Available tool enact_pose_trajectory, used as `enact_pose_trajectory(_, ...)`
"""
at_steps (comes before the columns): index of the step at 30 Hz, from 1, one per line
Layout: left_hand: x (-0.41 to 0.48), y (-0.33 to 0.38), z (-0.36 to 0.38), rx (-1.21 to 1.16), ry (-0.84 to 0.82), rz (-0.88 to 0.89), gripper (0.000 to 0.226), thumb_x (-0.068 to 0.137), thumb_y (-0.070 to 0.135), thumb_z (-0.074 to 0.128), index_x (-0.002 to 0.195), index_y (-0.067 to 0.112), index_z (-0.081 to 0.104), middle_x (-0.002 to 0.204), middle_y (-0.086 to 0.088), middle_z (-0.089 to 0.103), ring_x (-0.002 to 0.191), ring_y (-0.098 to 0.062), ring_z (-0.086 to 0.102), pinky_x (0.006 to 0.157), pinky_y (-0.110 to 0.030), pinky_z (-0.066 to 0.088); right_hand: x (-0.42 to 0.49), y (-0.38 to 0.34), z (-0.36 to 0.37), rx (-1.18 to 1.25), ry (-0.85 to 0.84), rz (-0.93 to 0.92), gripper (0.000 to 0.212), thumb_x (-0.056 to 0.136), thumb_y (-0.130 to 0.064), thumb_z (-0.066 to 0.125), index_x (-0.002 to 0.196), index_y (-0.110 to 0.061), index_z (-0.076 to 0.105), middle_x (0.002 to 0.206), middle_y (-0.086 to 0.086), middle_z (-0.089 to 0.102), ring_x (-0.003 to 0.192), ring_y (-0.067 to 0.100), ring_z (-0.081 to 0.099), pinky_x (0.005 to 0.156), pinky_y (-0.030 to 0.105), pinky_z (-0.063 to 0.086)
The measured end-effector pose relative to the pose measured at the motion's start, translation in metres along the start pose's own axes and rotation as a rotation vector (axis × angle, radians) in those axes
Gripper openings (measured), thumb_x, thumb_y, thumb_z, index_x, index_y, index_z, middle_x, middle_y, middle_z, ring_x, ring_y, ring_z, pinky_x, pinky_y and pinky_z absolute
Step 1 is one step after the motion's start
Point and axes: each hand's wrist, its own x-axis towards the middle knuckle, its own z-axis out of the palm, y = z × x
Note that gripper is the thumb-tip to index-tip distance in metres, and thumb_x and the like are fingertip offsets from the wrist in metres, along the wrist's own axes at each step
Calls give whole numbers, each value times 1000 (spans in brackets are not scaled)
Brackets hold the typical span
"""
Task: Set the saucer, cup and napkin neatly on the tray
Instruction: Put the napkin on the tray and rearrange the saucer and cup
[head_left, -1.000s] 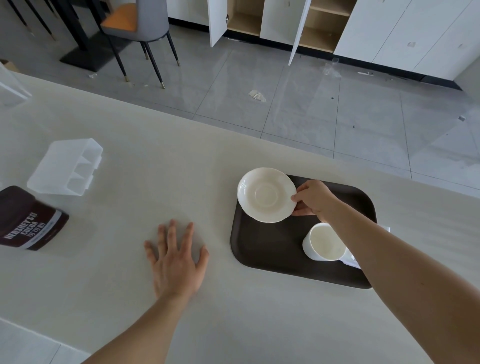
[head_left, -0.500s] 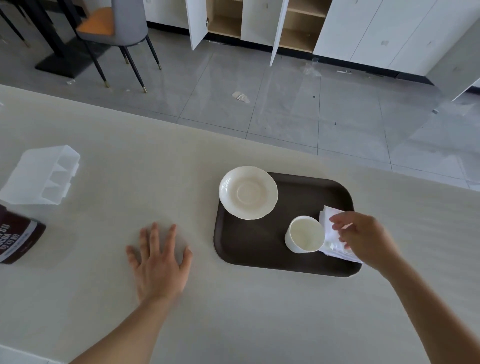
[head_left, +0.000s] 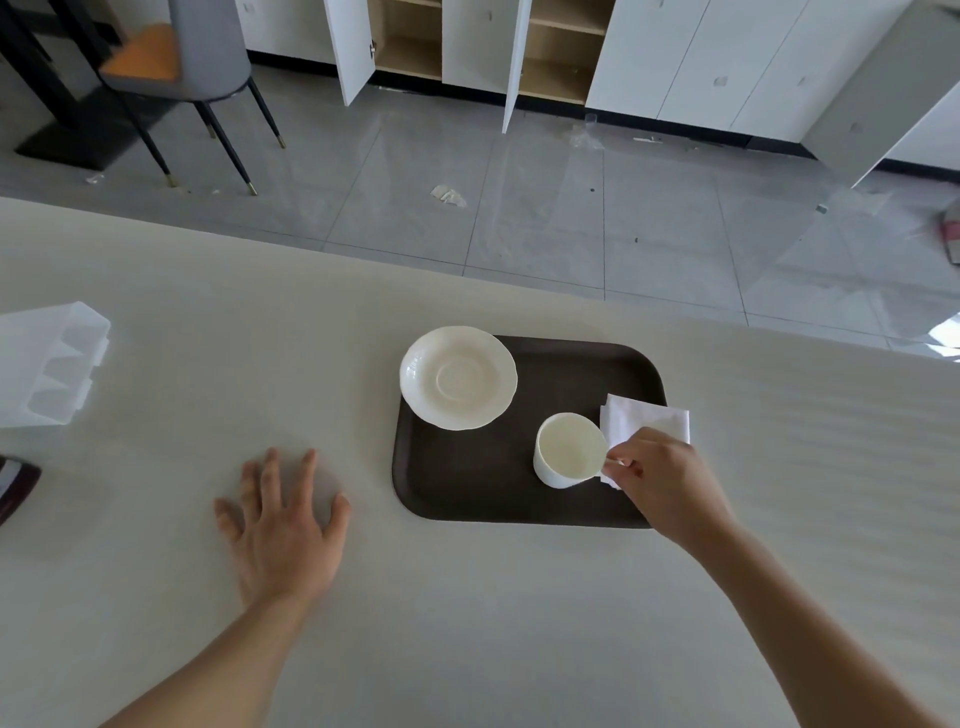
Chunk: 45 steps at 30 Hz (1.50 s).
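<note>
A dark brown tray is lying a little right of the frame's centre on a pale table. A cream saucer is sitting at the tray's upper-left corner, its rim hanging out over the tray's edge. A white cup is standing upright in the lower-right part of the tray, mouth facing up, well apart from the saucer. A white napkin is lying just right of the cup, touching it, with its right corner reaching past the tray's right edge.

The person's right hand is coming in from the lower right of the frame and is resting over the napkin's lower part. Its thumb and forefinger are pinching together at the cup's right side, where the handle would be; whether they are gripping the handle or the napkin's edge cannot be told. The remaining fingers are curling under the hand.

The left hand is lying palm down on the bare table in the lower-left centre, well apart from the tray, its fingers spreading slightly and holding nothing.

At the frame's left edge a clear plastic organizer is sitting on the table, and below it the corner of a dark brown packet is showing.
</note>
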Motion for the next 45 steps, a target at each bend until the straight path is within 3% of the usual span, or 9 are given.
enact_pose_trajectory(6, 0, 0, 0, 2, -3, 3, 72, 83, 61, 32, 147, 29, 37, 159, -10, 27, 148, -31, 14, 116, -60, 9, 7, -2, 11, 102, 143, 66, 12, 87, -19, 72, 82, -9, 76, 83, 1, 66, 66, 21, 61, 61, 28, 46)
enact_pose_trajectory(15, -1, 0, -1, -2, 2, 3, 72, 83, 61, 31, 147, 29, 37, 158, -11, 28, 148, -32, 15, 116, -60, 9, 27, -13, 29, 161, 226, 219, 20, 91, -28, 66, 84, -12, 74, 88, 0, 66, 67, 19, 59, 62, 26, 42)
enact_pose_trajectory(19, -1, 0, -1, -2, 12, 11, 71, 83, 60, 33, 147, 29, 38, 157, -12, 29, 147, -33, 17, 116, -60, 10, 36, -22, 35, 208, 260, 277, 24, 91, -32, 66, 77, -12, 69, 84, 1, 65, 67, 21, 61, 65, 33, 50)
enact_pose_trajectory(23, -1, 0, -2, 6, 2, 6, 71, 83, 60, 32, 147, 29, 38, 157, -11, 29, 148, -32, 16, 116, -59, 10, 44, -33, 40, 233, 339, 328, 25, 88, -33, 70, 71, -15, 65, 79, -4, 62, 71, 12, 59, 60, 26, 43)
enact_pose_trajectory(27, -2, 2, -4, -5, -5, 0, 72, 83, 61, 30, 147, 28, 38, 158, -11, 28, 148, -32, 15, 117, -59, 9, 47, -41, 47, 372, 309, 420, 28, 87, -40, 70, 70, -19, 61, 69, -3, 68, 65, 16, 66, 62, 30, 52)
enact_pose_trajectory(32, -2, 3, -5, -10, 3, 1, 71, 83, 60, 32, 146, 28, 39, 157, -11, 29, 148, -31, 15, 117, -59, 9, 47, -52, 49, 462, 310, 443, 29, 87, -40, 70, 68, -21, 60, 62, -8, 67, 52, -2, 65, 50, 15, 39)
enact_pose_trajectory(45, -2, 2, -5, -5, -4, -4, 70, 83, 59, 33, 146, 29, 38, 158, -10, 28, 149, -31, 14, 117, -59, 7, 50, -67, 56, 525, 273, 458, 26, 87, -37, 69, 69, -23, 57, 64, -6, 70, 50, -2, 66, 51, 16, 38)
